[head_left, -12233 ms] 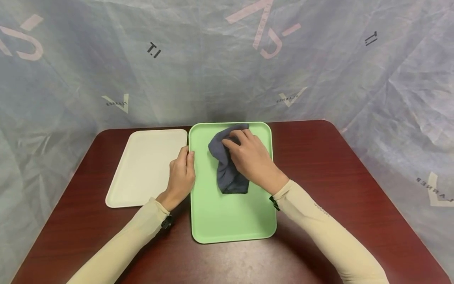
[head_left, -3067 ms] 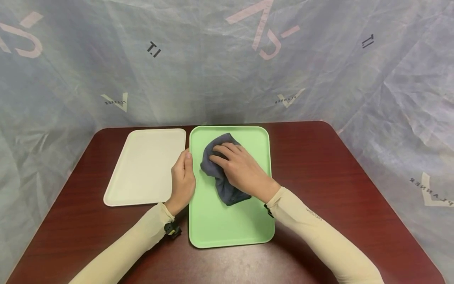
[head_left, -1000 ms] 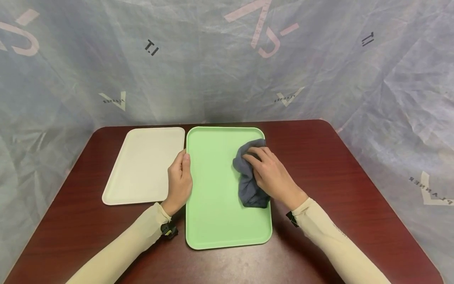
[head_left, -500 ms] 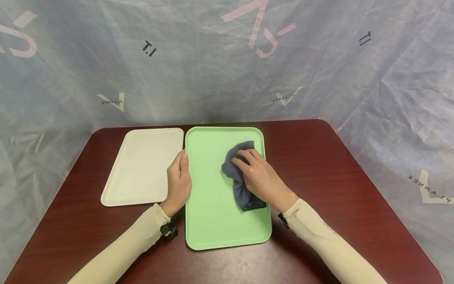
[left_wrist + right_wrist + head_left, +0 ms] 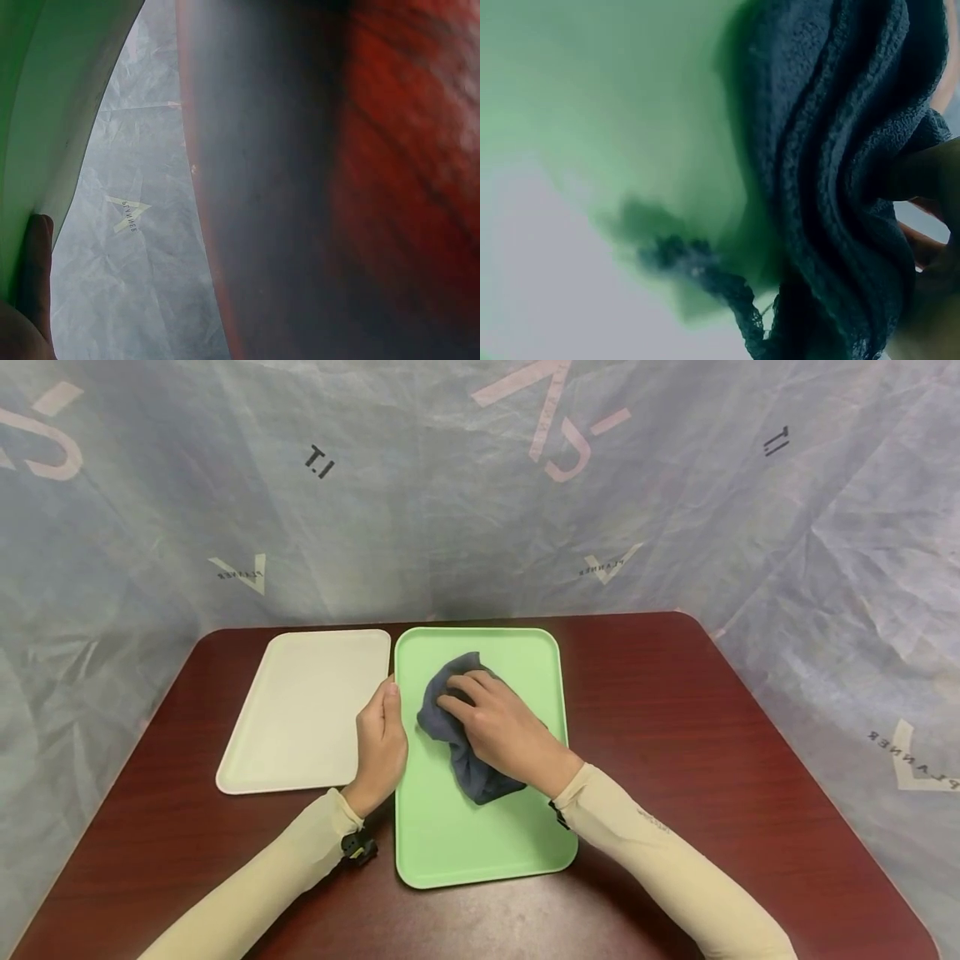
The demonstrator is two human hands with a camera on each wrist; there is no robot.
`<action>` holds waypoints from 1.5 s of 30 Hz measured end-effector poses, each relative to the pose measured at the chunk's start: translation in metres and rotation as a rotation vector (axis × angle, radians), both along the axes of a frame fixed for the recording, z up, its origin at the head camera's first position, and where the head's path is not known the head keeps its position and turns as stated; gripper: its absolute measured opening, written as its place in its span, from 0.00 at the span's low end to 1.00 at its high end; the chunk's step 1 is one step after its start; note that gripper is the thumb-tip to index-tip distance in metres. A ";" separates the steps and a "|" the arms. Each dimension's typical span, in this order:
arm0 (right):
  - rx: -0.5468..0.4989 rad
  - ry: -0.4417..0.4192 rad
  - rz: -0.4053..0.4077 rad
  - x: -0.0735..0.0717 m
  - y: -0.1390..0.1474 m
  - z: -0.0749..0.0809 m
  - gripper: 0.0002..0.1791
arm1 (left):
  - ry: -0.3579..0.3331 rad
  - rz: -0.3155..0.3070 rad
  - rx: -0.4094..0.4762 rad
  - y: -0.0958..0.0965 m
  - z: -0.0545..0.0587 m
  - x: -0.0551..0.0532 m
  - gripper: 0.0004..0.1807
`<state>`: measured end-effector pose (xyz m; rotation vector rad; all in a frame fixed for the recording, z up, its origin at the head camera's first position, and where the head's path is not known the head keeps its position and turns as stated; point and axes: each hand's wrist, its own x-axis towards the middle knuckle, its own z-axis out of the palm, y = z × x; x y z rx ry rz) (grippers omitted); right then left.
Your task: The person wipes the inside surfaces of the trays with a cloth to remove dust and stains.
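Note:
A green tray (image 5: 480, 847) is at the middle of the table, and my left hand (image 5: 381, 739) grips its left rim, thumb on top. The other fingers are mostly hidden; one finger (image 5: 36, 259) shows against the tray in the left wrist view. On the tray's surface my right hand (image 5: 506, 727) holds a bunched dark blue-grey cloth (image 5: 472, 777) with curled fingers. Close up in the right wrist view, the cloth (image 5: 832, 172) lies in thick folds against the hand.
Left of the green tray a white tray (image 5: 303, 718) lies flat on the dark red-brown table (image 5: 660, 718). A grey printed sheet (image 5: 420, 493) hangs behind the table and along its sides.
Over the last second my right hand has slid the cloth from the green tray's right edge leftward to its left-middle part. My left hand keeps its grip on the rim.

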<state>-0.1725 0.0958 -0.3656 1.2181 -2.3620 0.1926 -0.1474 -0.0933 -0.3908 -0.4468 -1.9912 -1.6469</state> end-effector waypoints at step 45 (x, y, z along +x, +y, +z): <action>0.045 0.024 0.093 0.013 -0.007 -0.010 0.17 | -0.017 0.026 -0.048 0.002 0.000 0.002 0.16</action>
